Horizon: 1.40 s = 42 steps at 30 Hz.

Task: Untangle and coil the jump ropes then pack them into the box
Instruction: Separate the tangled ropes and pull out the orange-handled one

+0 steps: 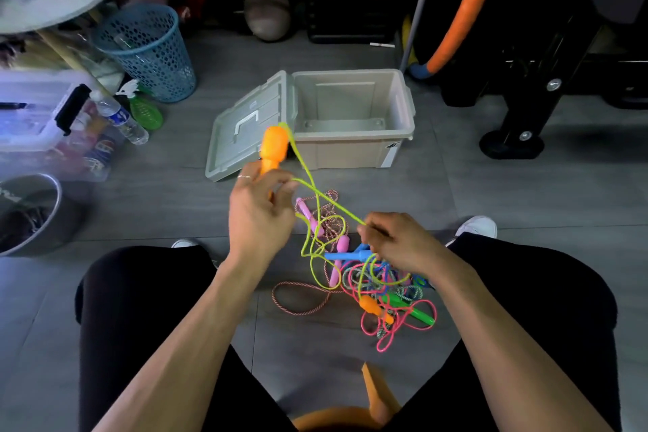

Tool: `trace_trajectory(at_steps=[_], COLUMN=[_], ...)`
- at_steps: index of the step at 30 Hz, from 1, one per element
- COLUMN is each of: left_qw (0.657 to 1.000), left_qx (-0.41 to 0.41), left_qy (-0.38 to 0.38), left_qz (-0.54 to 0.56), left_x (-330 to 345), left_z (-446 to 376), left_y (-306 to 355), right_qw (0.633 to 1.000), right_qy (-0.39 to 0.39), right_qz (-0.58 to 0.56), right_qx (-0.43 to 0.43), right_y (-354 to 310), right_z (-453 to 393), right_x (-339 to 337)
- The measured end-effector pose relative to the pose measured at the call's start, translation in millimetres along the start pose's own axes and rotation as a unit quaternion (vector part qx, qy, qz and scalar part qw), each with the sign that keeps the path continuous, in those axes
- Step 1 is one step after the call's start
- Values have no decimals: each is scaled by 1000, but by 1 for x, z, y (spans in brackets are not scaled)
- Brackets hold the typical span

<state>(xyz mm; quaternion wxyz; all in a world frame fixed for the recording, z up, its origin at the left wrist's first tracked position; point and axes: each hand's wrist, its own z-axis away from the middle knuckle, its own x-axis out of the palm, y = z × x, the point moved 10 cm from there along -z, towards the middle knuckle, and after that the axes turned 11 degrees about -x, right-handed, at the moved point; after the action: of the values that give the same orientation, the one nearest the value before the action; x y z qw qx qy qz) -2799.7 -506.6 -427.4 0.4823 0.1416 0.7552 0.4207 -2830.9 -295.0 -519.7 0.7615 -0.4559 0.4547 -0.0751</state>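
My left hand (257, 210) grips an orange jump-rope handle (274, 148), raised in front of the box. Its yellow-green rope (317, 193) runs from the handle's top down to my right hand (396, 242), which pinches it above the tangle. The tangle of ropes (378, 284) lies on the floor between my knees: pink, blue and green handles, a second orange handle (371, 305), a pink cord and a red-and-white braided rope (298, 302). The beige box (403, 109) stands open and empty beyond, its lid (245, 130) hinged back to the left.
A blue mesh bin (147, 49), a green spray bottle (143, 109) and a water bottle (121, 117) stand at the left, with a clear storage tub (35, 109) and a metal bowl (28, 214). Black equipment legs (526, 109) stand at the right. An orange stool (350, 410) is under me.
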Motion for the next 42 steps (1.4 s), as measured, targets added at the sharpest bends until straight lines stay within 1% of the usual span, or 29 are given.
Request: trace_trajectory(at_steps=[2,3,4,6,8,9,10,11,13,15,17,18,20,23,25,26,28,30,32,33,35,36,37,38,39,40,42], left_qw=[995,990,985,965,929,914,905,908,935,961,964,961,956,954,948,950,966,982,992,995,991,984,975,967,961,954,930], left_qx=[-93,-137,-173,-225,-244,-243,-237,-215,-130,-26,53,80,102,100,128,129,92,68,40,9,-83,-130,-171,-205,-235,-257,-253], left_qy=[35,29,7,-76,-179,-222,-254,-267,-257,-240,-253,-261,-269,-270,-278,-278,-241,-174,-120,-104,-91,-93,-100,-113,-130,-155,-216], left_qz=[13,6,-17,-109,-212,-239,-247,-243,-209,-132,-67,-55,-65,-87,-81,-67,-33,-20,-3,12,52,80,101,98,64,-2,-154], left_x=[-11,-10,-6,13,35,44,50,55,55,51,53,58,69,77,78,77,68,51,34,26,18,18,19,22,26,32,45], left_z=[-7,-9,-10,-6,5,12,18,19,18,21,30,34,39,40,43,43,33,20,12,7,-1,-3,-4,-3,-1,3,14], left_y=[-22,-35,-47,-73,-94,-96,-94,-88,-59,-20,7,12,11,2,9,13,15,15,13,7,-16,-29,-40,-49,-60,-71,-88], right_qw=[998,997,998,998,987,983,983,985,991,993,993,992,992,993,991,991,993,996,998,999,1000,1000,999,998,998,998,998], right_qy=[-28,-31,-17,59,133,146,143,127,72,32,18,15,17,37,61,69,64,44,31,25,9,2,-3,-4,1,9,36], right_qz=[26,39,45,26,-5,-13,-18,-15,1,16,22,24,24,9,-5,-11,-16,-15,-15,-13,8,25,41,54,59,59,53], right_qx=[45,55,43,-18,-87,-106,-116,-114,-109,-115,-119,-123,-121,-116,-117,-115,-98,-78,-57,-42,-4,14,28,35,33,22,-11], right_y=[25,32,32,14,-14,-23,-30,-31,-33,-35,-37,-39,-39,-41,-42,-40,-31,-18,-6,2,20,30,37,41,41,36,18], right_z=[3,3,1,-3,-2,-1,0,0,-1,-4,-7,-7,-6,-3,-1,-1,1,1,1,1,1,2,3,4,4,3,1], right_x=[7,8,7,-8,-28,-35,-37,-35,-25,-14,-8,-8,-7,-14,-21,-23,-21,-14,-7,-5,2,4,6,7,6,4,-4])
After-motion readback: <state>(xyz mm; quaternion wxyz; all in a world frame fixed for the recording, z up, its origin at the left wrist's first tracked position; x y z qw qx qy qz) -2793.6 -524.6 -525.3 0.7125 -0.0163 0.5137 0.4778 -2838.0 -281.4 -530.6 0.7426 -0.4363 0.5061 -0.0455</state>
